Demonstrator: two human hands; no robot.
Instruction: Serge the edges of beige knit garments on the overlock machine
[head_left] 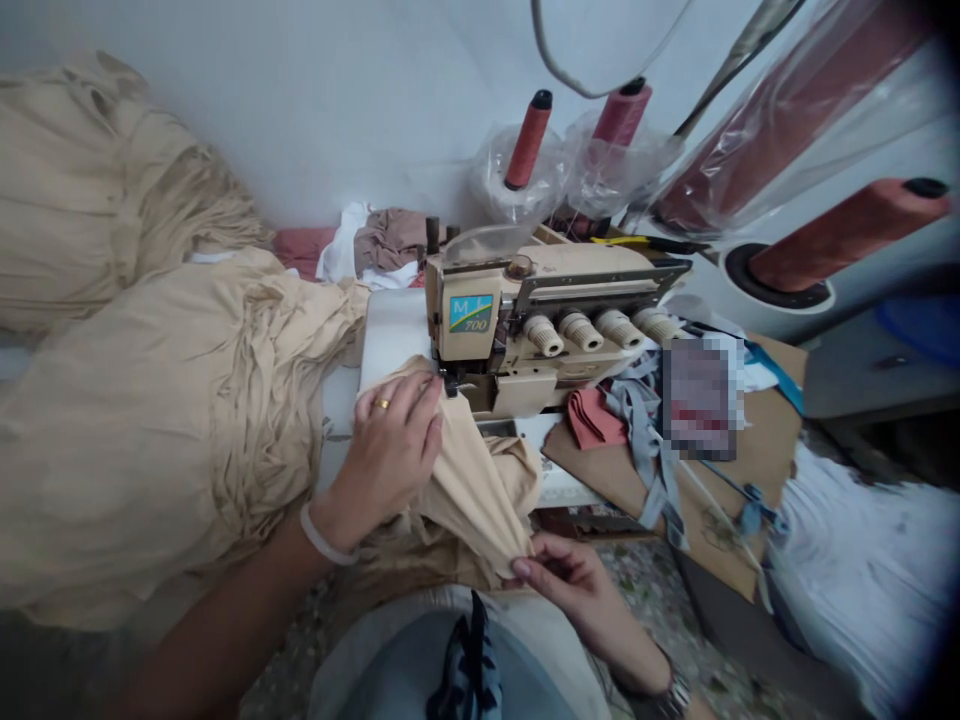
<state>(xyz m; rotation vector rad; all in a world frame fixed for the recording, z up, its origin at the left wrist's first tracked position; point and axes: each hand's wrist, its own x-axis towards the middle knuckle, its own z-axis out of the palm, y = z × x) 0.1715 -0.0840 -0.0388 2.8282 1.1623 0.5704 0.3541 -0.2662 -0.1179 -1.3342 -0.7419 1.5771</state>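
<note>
- Pressing down with curled fingers, the left hand (390, 450), wearing a gold ring (382, 404) and a pale bangle (324, 533), bears on the beige knit cloth (472, 490) right at the needle end of the overlock sewing machine (525, 300); from my remote view, I judge this keeps the layers flat at that point.
- Pinching a fold of the same cloth between thumb and fingers, the right hand (566, 585) holds the near edge, seemingly to keep it tensioned and lined up.
- Bunching on the machine's white table (390, 325), the cloth trails toward me, its bulk off the stitching point.
- Heaped to the left, a gathered mass of beige fabric (150, 400) sits within easy reach, I would say.
- Standing on the far side, red thread cones (529, 140) sit behind the machine, placed to feed it, as I read it.
- Lying to the right, a cardboard sheet (742, 500) carries red fabric scraps (594, 418) and grey tape (645, 440), partly under a blurred patch.
</note>
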